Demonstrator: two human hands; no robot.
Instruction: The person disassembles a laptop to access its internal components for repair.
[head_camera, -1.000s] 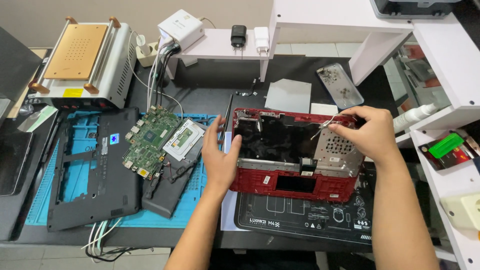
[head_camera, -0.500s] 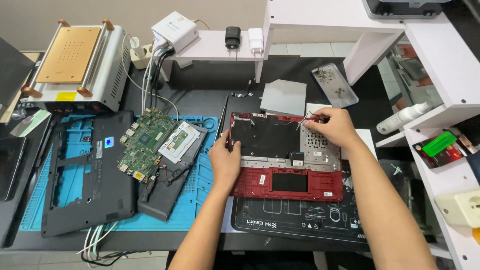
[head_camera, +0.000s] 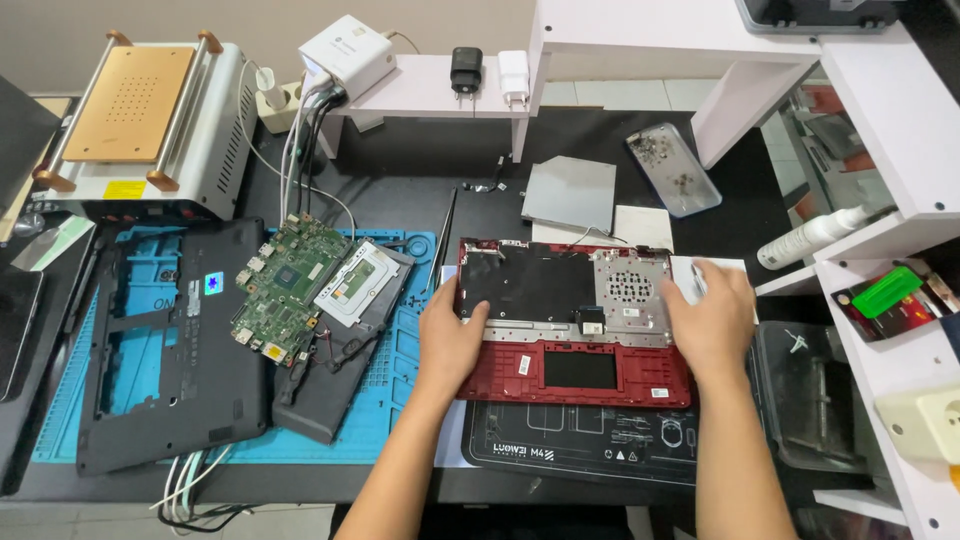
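- A red laptop palmrest shell (head_camera: 575, 335) lies face down on the black desk (head_camera: 420, 165), inner side up, its near edge overlapping a dark work mat (head_camera: 590, 445)
- The left hand (head_camera: 448, 338) rests flat on the shell's left edge, fingers (head_camera: 447, 298) held loosely together and pointing away, thumb lying on the black keyboard backing; it presses rather than pinches
- The right hand (head_camera: 712, 322) lies over the shell's right edge beside the perforated silver plate (head_camera: 630, 292), fingers gently curled and close together; something pale shows at the fingertips, and I cannot tell whether it is gripped
- A white sheet of paper (head_camera: 700, 272) sits under that right hand's far side
- Left of the shell, on a blue silicone mat (head_camera: 400, 370), stand a green circuit board (head_camera: 285, 290), a silver-cased drive (head_camera: 355, 285) and a black battery block (head_camera: 320, 395), all stacked close and touching
- Further left lies the black laptop base cover (head_camera: 170, 370), hollow side up
- Beyond the shell are a grey metal plate (head_camera: 568, 192) and a clear phone case (head_camera: 672, 170) holding small screws
- At the back left stands a heating plate machine (head_camera: 135, 125), with a white multi-port charger (head_camera: 345, 55) on a low white shelf (head_camera: 440, 95)
- A white squeeze bottle (head_camera: 815, 235) lies tipped by the right-hand shelving
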